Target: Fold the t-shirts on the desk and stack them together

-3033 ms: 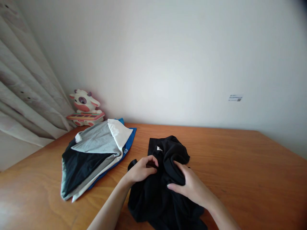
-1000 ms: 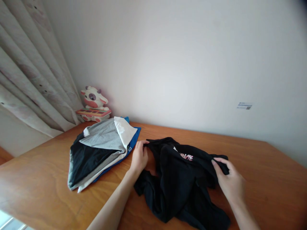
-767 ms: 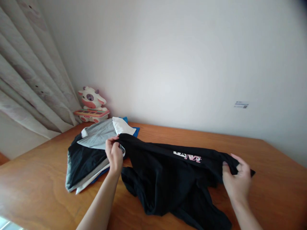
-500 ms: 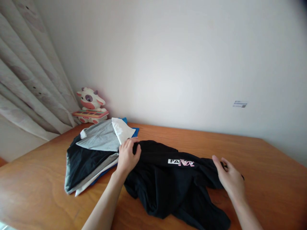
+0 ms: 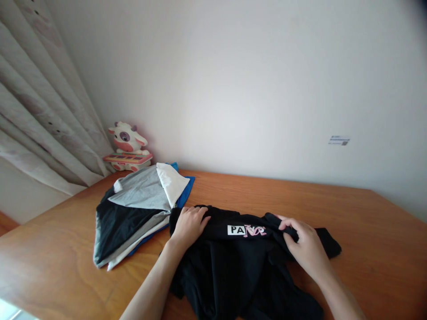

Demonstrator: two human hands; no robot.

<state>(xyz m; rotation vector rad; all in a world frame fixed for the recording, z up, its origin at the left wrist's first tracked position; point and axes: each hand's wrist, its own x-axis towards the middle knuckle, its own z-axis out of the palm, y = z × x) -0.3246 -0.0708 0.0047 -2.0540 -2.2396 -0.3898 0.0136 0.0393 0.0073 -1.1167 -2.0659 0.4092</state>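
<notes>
A rumpled black top (image 5: 240,271) with a white "PA" block and pink print lies in front of me on the wooden table. My left hand (image 5: 191,224) is on its upper left part, fingers curled over the fabric and partly hidden by it. At the upper right, my right hand (image 5: 302,240) pinches a fold of the same cloth between thumb and fingers. A sleeve-like end of black fabric sticks out to the right beyond that hand. Another black part hangs toward the table's near side.
Left of the black top lies a stack of folded clothes (image 5: 133,226) in grey, black, white and blue, close to my left hand. A toy cow with a keyboard (image 5: 128,149) stands behind it by the curtain (image 5: 40,111). A pale wall borders the wooden table (image 5: 376,275).
My right hand has moved left and closed on a fold of the black top. My left hand has shifted slightly right and down onto the cloth. The top's upper edge is bunched closer to me.
</notes>
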